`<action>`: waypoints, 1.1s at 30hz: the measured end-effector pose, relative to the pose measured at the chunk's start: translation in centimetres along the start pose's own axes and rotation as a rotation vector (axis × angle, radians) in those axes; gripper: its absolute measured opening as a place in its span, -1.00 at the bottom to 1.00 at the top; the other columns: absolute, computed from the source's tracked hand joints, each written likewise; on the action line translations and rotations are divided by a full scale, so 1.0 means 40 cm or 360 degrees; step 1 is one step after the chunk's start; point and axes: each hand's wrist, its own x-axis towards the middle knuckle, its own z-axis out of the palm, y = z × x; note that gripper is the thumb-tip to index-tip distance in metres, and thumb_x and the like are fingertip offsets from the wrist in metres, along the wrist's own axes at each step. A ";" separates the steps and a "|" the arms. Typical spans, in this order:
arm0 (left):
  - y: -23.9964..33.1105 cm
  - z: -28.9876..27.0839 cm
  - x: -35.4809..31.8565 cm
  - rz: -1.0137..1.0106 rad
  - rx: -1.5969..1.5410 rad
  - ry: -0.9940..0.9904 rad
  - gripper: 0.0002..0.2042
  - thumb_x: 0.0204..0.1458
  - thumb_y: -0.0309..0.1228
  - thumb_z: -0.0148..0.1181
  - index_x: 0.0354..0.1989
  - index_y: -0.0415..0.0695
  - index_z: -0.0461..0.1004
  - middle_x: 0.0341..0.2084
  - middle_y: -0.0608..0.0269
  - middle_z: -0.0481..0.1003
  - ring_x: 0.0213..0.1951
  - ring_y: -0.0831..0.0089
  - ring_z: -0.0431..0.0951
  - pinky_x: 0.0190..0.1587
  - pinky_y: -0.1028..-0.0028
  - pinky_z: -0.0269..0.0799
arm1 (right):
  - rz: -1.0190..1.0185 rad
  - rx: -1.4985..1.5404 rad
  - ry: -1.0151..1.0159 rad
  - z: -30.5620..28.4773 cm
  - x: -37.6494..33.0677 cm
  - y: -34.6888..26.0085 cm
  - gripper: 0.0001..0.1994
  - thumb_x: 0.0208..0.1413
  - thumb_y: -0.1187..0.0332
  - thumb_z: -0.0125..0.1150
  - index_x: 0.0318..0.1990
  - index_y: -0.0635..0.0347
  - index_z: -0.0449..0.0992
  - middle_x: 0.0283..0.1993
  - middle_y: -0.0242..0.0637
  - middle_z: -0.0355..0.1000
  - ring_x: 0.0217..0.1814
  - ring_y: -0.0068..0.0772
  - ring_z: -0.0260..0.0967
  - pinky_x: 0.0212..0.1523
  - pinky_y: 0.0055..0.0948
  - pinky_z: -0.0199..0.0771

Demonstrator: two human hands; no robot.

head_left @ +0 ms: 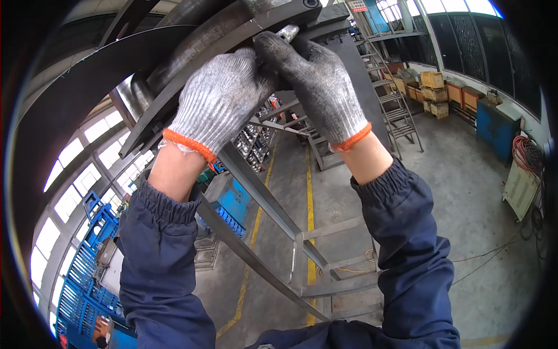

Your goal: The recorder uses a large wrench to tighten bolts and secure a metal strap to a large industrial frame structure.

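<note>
Sleeves [404, 227]; hands [325, 87] on metal [288, 32]; wooden crates [433, 94]

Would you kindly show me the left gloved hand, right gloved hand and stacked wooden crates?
Left gloved hand [220, 92]: head view, back of the glove.
Right gloved hand [323, 82]: head view, back of the glove.
Stacked wooden crates [434, 95]: head view, front of the middle crate.

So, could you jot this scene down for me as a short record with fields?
Left grip: in a grey glove with orange cuff, raised at dark metal parts, fingers mostly hidden
Right grip: matching glove, darkly smudged; small shiny metal piece at its fingertips, hold unclear
Sleeves: dark blue
Floor: grey, yellow lines
Background right: metal ladder, stacked wooden crates, blue cabinet
</note>
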 end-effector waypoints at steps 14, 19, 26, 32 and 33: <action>-0.057 -0.028 -0.232 -0.0369 0.0220 -0.0104 -0.60 0.18 -0.13 0.24 0.01 -0.18 0.45 -0.36 -0.14 0.59 -0.26 -0.11 0.62 -0.24 0.05 0.52 | -0.0423 -0.0989 0.0133 -0.120 0.011 -0.124 -0.58 0.22 0.09 0.33 0.07 0.20 0.59 -0.27 -0.22 0.62 -0.24 -0.37 0.61 -0.23 -0.43 0.63; -0.064 -0.020 -0.229 -0.0365 0.0038 -0.0153 -0.62 0.19 -0.12 0.22 -0.04 -0.21 0.50 -0.35 -0.23 0.57 -0.25 -0.20 0.59 -0.22 0.01 0.47 | -0.0308 -0.1389 0.0139 -0.053 0.177 -0.245 -0.37 0.19 -0.14 0.22 0.03 0.37 0.59 -0.11 -0.01 0.61 -0.16 -0.29 0.58 -0.14 -0.38 0.58; -0.096 -0.005 -0.223 -0.0237 -0.0142 -0.0084 -0.64 0.21 -0.12 0.18 -0.09 -0.20 0.51 -0.37 -0.16 0.57 -0.27 -0.17 0.58 -0.23 0.03 0.46 | -0.0032 -0.2119 -0.0352 0.020 0.247 -0.231 -0.27 0.12 -0.24 0.28 0.00 0.43 0.59 -0.09 0.10 0.55 -0.06 -0.16 0.57 -0.03 -0.28 0.58; -0.129 0.011 -0.226 -0.0248 -0.0072 -0.0132 -0.65 0.22 -0.13 0.18 -0.09 -0.22 0.52 -0.35 -0.21 0.55 -0.26 -0.21 0.56 -0.24 0.00 0.43 | -0.0077 -0.1812 -0.0452 -0.003 0.194 -0.262 -0.22 0.14 -0.25 0.24 0.07 0.48 0.53 -0.08 0.20 0.54 -0.02 -0.09 0.58 -0.02 -0.23 0.59; -0.125 0.010 -0.221 -0.0250 -0.0066 -0.0132 -0.65 0.22 -0.14 0.19 -0.09 -0.22 0.52 -0.36 -0.21 0.55 -0.26 -0.21 0.56 -0.24 0.01 0.43 | -0.0065 -0.1769 -0.0469 -0.013 0.197 -0.264 -0.22 0.15 -0.24 0.23 0.08 0.49 0.52 -0.09 0.22 0.55 -0.02 -0.07 0.58 -0.01 -0.22 0.59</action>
